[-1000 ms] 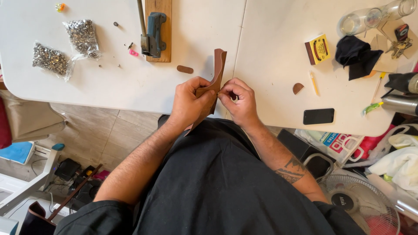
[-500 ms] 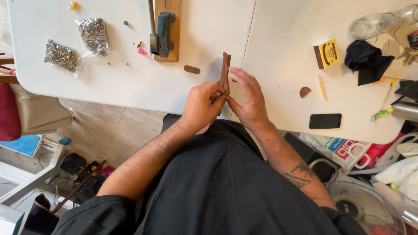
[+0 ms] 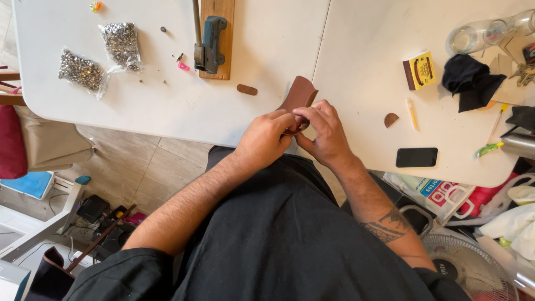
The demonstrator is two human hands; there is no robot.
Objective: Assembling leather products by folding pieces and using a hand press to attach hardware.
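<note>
Now your left hand (image 3: 266, 138) and right hand (image 3: 325, 131) both pinched closed on the brown curved leather strip (image 3: 299, 96), held just over the white counter (image 3: 356, 83) edge, small brown leather oval (image 3: 247, 90) nearby.

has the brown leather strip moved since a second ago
Yes. The brown leather strip, pinched by left hand and right hand, stood edge-on earlier; now it tilts right, flat face showing, against the table seam.
</note>
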